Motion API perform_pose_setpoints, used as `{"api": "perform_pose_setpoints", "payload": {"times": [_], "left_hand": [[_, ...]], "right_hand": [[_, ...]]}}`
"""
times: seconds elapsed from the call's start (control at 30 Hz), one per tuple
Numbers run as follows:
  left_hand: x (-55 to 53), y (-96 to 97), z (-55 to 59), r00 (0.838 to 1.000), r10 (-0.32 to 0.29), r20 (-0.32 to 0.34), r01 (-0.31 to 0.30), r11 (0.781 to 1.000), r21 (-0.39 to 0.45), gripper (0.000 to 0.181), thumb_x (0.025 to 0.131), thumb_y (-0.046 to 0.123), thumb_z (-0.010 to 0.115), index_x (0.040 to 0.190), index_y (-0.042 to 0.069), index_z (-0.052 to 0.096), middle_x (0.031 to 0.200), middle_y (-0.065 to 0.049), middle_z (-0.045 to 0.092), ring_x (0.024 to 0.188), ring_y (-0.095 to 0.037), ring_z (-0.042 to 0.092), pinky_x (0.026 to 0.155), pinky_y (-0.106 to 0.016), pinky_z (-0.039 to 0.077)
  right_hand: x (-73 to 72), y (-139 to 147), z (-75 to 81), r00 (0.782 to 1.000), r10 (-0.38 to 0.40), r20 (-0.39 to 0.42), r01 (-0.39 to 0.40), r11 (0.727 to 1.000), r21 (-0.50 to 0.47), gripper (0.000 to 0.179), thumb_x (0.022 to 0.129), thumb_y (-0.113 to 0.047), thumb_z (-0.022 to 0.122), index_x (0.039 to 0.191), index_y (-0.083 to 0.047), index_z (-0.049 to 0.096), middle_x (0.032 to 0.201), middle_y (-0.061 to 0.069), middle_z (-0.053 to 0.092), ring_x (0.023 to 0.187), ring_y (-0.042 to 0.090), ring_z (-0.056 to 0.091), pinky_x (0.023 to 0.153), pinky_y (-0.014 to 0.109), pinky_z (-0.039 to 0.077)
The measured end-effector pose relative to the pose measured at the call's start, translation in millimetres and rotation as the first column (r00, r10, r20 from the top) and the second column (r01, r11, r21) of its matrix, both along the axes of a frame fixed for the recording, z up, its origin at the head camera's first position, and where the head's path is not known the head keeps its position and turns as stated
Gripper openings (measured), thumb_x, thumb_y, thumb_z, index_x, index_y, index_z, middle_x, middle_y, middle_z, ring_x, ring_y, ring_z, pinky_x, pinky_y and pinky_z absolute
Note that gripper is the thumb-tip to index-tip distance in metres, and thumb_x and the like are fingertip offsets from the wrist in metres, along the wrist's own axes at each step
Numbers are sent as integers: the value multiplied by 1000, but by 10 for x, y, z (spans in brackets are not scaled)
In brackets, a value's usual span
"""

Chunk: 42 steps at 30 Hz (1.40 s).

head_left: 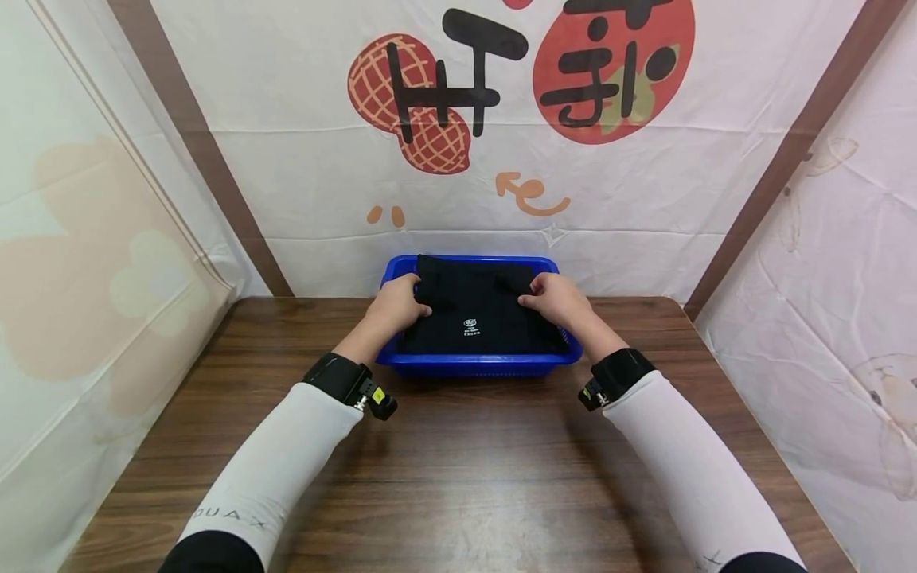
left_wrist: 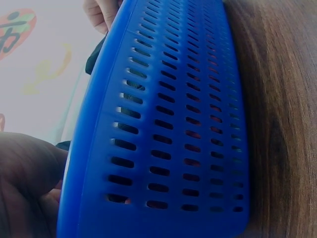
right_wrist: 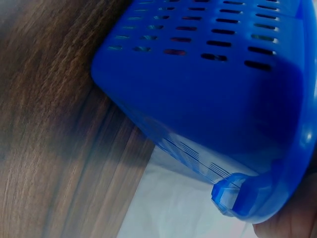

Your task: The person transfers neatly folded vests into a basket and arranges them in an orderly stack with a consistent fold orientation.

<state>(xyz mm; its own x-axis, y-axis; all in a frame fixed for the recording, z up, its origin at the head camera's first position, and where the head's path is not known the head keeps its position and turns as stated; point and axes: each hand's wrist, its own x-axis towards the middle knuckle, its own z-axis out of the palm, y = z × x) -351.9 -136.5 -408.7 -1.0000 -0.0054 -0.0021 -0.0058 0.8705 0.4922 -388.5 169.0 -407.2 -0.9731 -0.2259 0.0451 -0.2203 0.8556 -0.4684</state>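
A folded black cloth (head_left: 476, 298) with a small white print near its front edge lies in a blue plastic basket (head_left: 473, 368). At the cloth's left edge, my left hand (head_left: 397, 305) grips it, thumb on top. My right hand (head_left: 561, 302) pinches the cloth near its right edge, where the fabric bunches a little. Slotted walls of the basket (left_wrist: 168, 114) fill most of the left wrist view, with part of my left hand (left_wrist: 27, 173) beside the rim. In the right wrist view, only a bit of my right hand (right_wrist: 290, 218) shows below the basket's rim (right_wrist: 297, 163).
The basket stands at the back of a brown wood-grain table (head_left: 466, 461). Right behind it hangs a white printed fabric wall (head_left: 308, 199). More fabric walls close off the left and right sides.
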Motion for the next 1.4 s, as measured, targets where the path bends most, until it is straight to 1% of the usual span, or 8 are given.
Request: {"api": "perform_pose_setpoints", "payload": {"times": [0.13, 0.33, 0.57, 0.83, 1.1, 1.27, 1.4], "left_hand": [[4, 18, -2, 1000, 12, 10, -12, 1000, -4, 70, 94, 24, 76, 153, 8, 43, 155, -18, 48, 140, -37, 47, 106, -56, 47], [-17, 34, -32, 1000, 14, 21, -14, 1000, -15, 71, 94, 23, 75, 155, 8, 42, 156, -18, 47, 141, -36, 47, 105, -55, 48], [-37, 52, -69, 999, 30, 24, -29, 999, -30, 71, 94, 23, 76, 155, 10, 42, 156, -17, 47, 140, -35, 48, 102, -56, 49], [-57, 57, -88, 998, 53, 35, -52, 998, -37, 71, 94, 23, 76, 155, 11, 42, 156, -16, 47, 138, -34, 50, 99, -56, 51], [-51, 75, -72, 996, 67, 52, -64, 996, -57, 72, 93, 23, 77, 155, 13, 42, 155, -16, 48, 136, -35, 52, 96, -56, 52], [-59, 82, -92, 996, 71, 49, -67, 995, -71, 73, 93, 23, 77, 155, 13, 41, 155, -17, 48, 134, -34, 53, 95, -56, 53], [-54, 84, -101, 997, 70, 38, -67, 995, -74, 73, 92, 22, 77, 155, 12, 41, 154, -17, 49, 134, -35, 54, 95, -56, 53]], "right_hand": [[-7, -16, -8, 1000, -7, -5, 7, 1000, 16, 32, 96, -43, 70, 105, -12, 67, 100, 6, 65, 85, 24, 59, 73, 41, 47], [-18, -30, -33, 1000, -9, -20, 10, 999, 38, 32, 96, -43, 70, 106, -13, 68, 102, 6, 66, 87, 24, 59, 75, 41, 48], [-1, -47, -44, 999, -9, -38, 12, 997, 77, 30, 96, -44, 70, 101, -14, 67, 97, 5, 65, 81, 23, 58, 70, 40, 47], [21, -79, -42, 999, -16, -41, 21, 992, 122, 32, 96, -44, 71, 108, -14, 68, 105, 5, 69, 85, 23, 61, 73, 40, 50], [1, -91, -65, 999, -22, -44, 28, 988, 150, 34, 95, -45, 71, 111, -15, 69, 109, 5, 70, 87, 23, 63, 72, 41, 51], [-25, -89, -92, 998, -18, -53, 27, 986, 165, 32, 95, -44, 72, 107, -15, 68, 104, 5, 69, 84, 24, 62, 71, 41, 51], [-18, -96, -109, 997, -5, -77, 19, 982, 187, 32, 95, -44, 72, 105, -15, 68, 102, 5, 69, 83, 24, 62, 70, 40, 51]]}}
